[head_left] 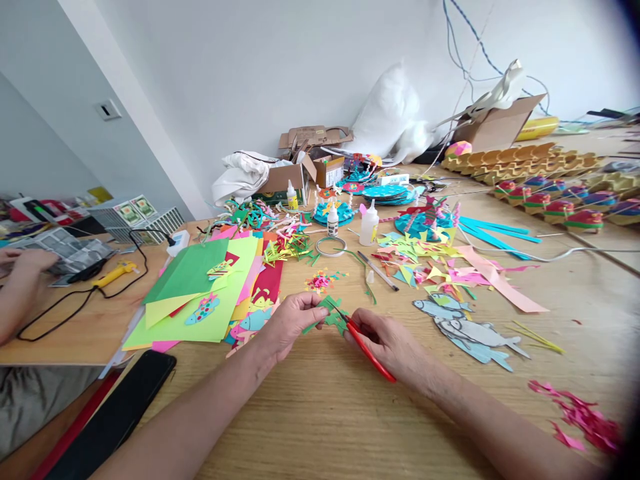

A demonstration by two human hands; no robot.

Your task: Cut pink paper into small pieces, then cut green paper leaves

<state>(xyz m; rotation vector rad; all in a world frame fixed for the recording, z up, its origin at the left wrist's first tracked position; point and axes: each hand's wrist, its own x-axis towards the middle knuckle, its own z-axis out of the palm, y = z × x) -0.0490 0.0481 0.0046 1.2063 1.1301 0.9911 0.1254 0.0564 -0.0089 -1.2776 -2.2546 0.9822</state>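
Between thumb and fingers, my left hand pinches a small piece of green paper cut to a jagged outline. My right hand grips red-handled scissors, their dark blades pointing up-left against the paper. Just beyond lies a little heap of pink and orange paper bits. Left of my hands, paper fish lie by a stack of coloured sheets, with a dotted blue fish on top. To the right are grey-blue fish cut-outs.
Glue bottles and a tape ring stand behind the scraps. A craft knife lies nearby. Pink shreds are at the right front, a black phone at the left edge. Another person's hand works far left, near a glue gun.
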